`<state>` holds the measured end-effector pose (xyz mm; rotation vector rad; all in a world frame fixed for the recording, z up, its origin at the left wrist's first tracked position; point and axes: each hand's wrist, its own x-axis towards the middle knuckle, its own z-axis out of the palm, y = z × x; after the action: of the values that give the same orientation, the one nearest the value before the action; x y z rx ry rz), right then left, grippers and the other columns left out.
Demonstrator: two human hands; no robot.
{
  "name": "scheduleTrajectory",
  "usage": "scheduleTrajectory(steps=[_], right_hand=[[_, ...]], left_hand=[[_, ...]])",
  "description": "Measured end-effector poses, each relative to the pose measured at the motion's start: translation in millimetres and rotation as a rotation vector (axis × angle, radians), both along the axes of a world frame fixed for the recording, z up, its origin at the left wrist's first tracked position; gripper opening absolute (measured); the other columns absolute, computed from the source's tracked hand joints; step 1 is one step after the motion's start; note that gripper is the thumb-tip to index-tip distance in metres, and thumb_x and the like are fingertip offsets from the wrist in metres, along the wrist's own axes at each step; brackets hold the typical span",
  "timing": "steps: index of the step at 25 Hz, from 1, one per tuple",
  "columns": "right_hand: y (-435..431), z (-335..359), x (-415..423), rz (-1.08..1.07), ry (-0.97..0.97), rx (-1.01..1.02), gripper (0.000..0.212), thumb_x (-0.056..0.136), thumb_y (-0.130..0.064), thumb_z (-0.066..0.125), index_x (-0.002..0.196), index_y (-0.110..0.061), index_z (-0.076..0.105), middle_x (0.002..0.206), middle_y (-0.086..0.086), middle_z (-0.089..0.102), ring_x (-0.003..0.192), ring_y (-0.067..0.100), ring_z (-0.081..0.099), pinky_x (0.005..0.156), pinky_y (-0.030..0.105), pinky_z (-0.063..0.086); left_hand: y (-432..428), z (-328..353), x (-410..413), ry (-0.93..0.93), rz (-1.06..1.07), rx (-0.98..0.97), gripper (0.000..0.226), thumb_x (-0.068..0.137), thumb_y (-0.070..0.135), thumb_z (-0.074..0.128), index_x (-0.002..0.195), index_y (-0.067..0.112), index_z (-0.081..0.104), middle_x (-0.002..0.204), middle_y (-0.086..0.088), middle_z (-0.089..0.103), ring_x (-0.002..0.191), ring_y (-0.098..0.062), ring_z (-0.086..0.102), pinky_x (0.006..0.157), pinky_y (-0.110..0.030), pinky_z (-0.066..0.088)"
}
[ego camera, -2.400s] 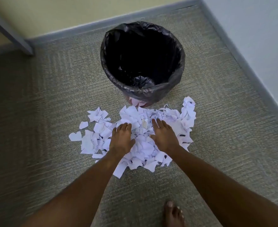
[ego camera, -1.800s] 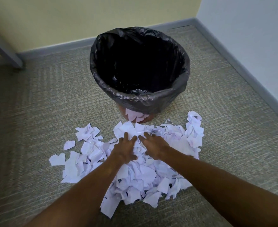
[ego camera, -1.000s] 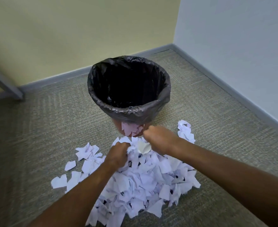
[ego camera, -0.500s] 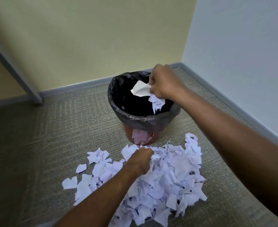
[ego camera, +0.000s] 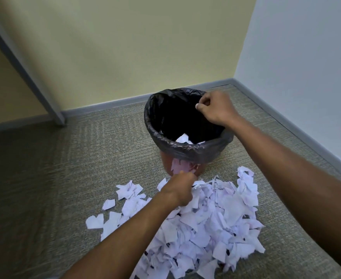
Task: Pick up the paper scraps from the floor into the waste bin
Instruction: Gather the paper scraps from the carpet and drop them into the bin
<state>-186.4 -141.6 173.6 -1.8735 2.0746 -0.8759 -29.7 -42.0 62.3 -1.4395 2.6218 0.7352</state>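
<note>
A waste bin lined with a black bag stands on the carpet near the room's corner. A few white scraps lie inside it. A wide pile of torn white paper scraps covers the floor in front of the bin. My left hand is down at the pile's far edge, just before the bin's base, with its fingers curled round a bunch of scraps. Over the bin's right rim hovers my right hand, fingers loosely curled and holding nothing.
A yellow wall stands behind the bin and a pale blue wall to the right, both with grey baseboard. A slanted grey post meets the floor at the back left. Several loose scraps lie left of the pile.
My right hand carried a handful of scraps up from the pile to the bin and let them fall inside. The left hand stayed at the pile, gathering scraps.
</note>
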Motion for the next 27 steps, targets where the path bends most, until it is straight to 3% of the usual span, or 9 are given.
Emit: scheduleTrajectory(steps=[3,5,7,9,13,16,22,24,27], right_hand=[[11,4,-16,-0.020,-0.048,-0.054,0.023,0.090,-0.022,0.061,0.078,-0.007,0.074,0.074,0.012,0.073,0.069,0.027,0.070,0.073,0.040,0.059],[21,6,-29,-0.034,-0.013,-0.062,0.027,0.088,-0.022,0.063,0.069,-0.004,0.071,0.063,0.010,0.068,0.054,0.019,0.061,0.061,0.028,0.056],[33,8,-41,0.031,-0.033,0.002,0.030,0.086,-0.021,0.066,0.065,0.000,0.070,0.052,0.008,0.058,0.039,0.008,0.044,0.043,0.015,0.040],[44,8,-53,0.171,-0.156,0.171,0.030,0.086,-0.024,0.069,0.063,-0.005,0.071,0.044,0.003,0.051,0.033,0.007,0.034,0.038,0.016,0.029],[57,-2,-76,0.387,-0.217,0.612,0.027,0.089,-0.030,0.066,0.071,-0.011,0.073,0.046,-0.001,0.053,0.037,0.010,0.043,0.041,0.019,0.036],[66,-26,-82,0.383,-0.172,0.759,0.025,0.089,-0.030,0.066,0.077,-0.009,0.073,0.053,0.000,0.059,0.044,0.012,0.051,0.045,0.021,0.043],[94,-97,-66,0.399,0.060,0.970,0.022,0.089,-0.021,0.065,0.102,-0.004,0.069,0.085,0.003,0.066,0.074,0.015,0.062,0.059,0.025,0.051],[102,-112,-64,0.411,0.091,1.053,0.025,0.090,-0.026,0.065,0.107,-0.008,0.067,0.091,0.002,0.064,0.081,0.017,0.061,0.063,0.026,0.050],[104,-119,-68,0.410,0.070,1.057,0.026,0.091,-0.028,0.063,0.109,-0.010,0.066,0.096,0.002,0.064,0.084,0.018,0.063,0.063,0.025,0.050]], left_hand=[[-11,33,-5,0.077,0.030,0.012,0.015,0.079,-0.003,0.059,0.092,0.003,0.057,0.097,-0.015,0.060,0.093,-0.032,0.060,0.068,-0.034,0.046],[-22,66,-4,0.108,0.034,-0.002,0.013,0.076,0.000,0.067,0.082,0.003,0.056,0.079,-0.006,0.057,0.078,-0.024,0.059,0.059,-0.030,0.043],[-34,101,3,0.116,0.063,-0.015,0.017,0.074,0.004,0.074,0.083,0.003,0.060,0.075,-0.005,0.059,0.073,-0.023,0.061,0.054,-0.030,0.045],[-48,131,12,0.148,0.145,0.001,0.026,0.073,0.007,0.078,0.092,0.004,0.060,0.088,-0.008,0.065,0.081,-0.023,0.064,0.061,-0.031,0.051],[-80,154,25,0.439,0.431,-0.031,0.036,0.071,0.004,0.078,0.102,-0.001,0.060,0.096,-0.016,0.067,0.088,-0.033,0.067,0.073,-0.043,0.056],[-90,135,16,0.719,0.646,-0.069,0.022,0.073,0.002,0.077,0.090,0.004,0.063,0.096,-0.016,0.071,0.087,-0.032,0.069,0.081,-0.049,0.058],[-104,81,-8,0.920,0.939,-0.086,0.016,0.076,0.003,0.072,0.082,0.015,0.063,0.086,-0.007,0.069,0.083,-0.027,0.070,0.073,-0.044,0.061],[-112,77,-14,0.986,1.012,-0.101,0.014,0.076,0.005,0.071,0.081,0.015,0.063,0.083,-0.004,0.068,0.079,-0.025,0.069,0.065,-0.033,0.059],[-113,73,-19,1.008,0.965,-0.075,0.032,0.076,0.015,0.076,0.105,0.014,0.062,0.092,0.001,0.062,0.087,-0.021,0.062,0.069,-0.026,0.052]])
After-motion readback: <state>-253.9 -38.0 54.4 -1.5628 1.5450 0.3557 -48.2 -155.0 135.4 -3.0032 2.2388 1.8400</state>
